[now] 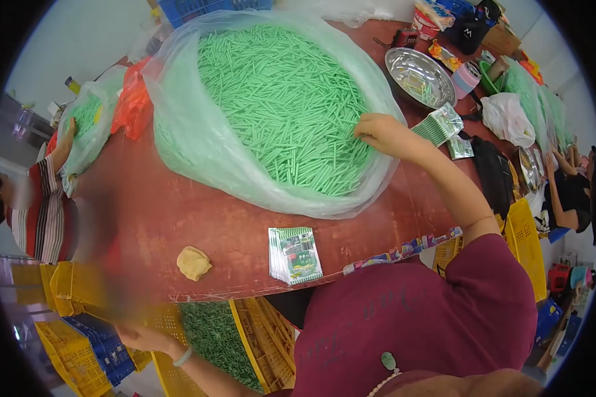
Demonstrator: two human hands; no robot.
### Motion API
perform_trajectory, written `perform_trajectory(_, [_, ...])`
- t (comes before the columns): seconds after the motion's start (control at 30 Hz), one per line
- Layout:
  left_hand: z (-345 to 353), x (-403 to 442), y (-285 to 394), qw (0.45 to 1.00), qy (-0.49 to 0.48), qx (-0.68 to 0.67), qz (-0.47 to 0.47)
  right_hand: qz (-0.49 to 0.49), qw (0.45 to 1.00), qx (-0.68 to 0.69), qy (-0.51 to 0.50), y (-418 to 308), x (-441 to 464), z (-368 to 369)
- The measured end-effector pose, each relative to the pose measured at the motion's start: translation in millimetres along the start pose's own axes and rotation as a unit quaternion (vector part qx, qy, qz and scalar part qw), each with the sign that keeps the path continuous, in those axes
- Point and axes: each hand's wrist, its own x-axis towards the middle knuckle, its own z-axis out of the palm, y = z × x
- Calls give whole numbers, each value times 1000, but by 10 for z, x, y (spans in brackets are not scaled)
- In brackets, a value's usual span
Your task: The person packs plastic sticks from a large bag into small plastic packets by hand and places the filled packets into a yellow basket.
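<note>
"Sticks, pale green: where do they lie?"

"Heaped in the large plastic bag, which gapes wide on the red table."

"And the right hand?"

"Over the heap's right edge, fingers bent, their tips drawn close; I cannot tell whether they pinch a stick."

"The left hand?"

"Low, near a yellow crate, well apart from the heap. I cannot tell if its fingers are closed on anything."

"What's along the near table edge?"

"A fanned stack of printed packets, with a small pale yellow lump to its left."

"Anything past the right hand?"

"A second packet bundle beside the forearm, and beyond it a shiny metal bowl with some slim pieces inside"
</note>
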Motion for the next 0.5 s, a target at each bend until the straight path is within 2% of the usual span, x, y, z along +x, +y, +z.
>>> perform_trajectory(0.1, [-35,-433,1308,987,-60,-115,95,14,1000,-5,21,132,-82,30])
perform_trajectory(0.17, [-24,-874,1988,951,-250,-136,119,35,998,-2,58,133,-54,10])
perform_trajectory(0.23, [84,-1245,2376,874,-425,-185,147,58,994,-1,94,126,13,7])
perform_trajectory(0.27, [165,-1455,2418,860,-463,-199,88,41,995,-2,95,123,66,13])
perform_trajectory(0.33, [315,-1745,2456,846,-500,-176,51,22,995,-1,97,150,142,28])
perform_trajectory(0.4, [360,-1890,2494,848,-511,-135,40,-79,994,-60,48,194,171,65])
perform_trajectory(0.5, [362,-2013,2572,866,-486,-95,65,-69,994,-80,19,220,164,59])
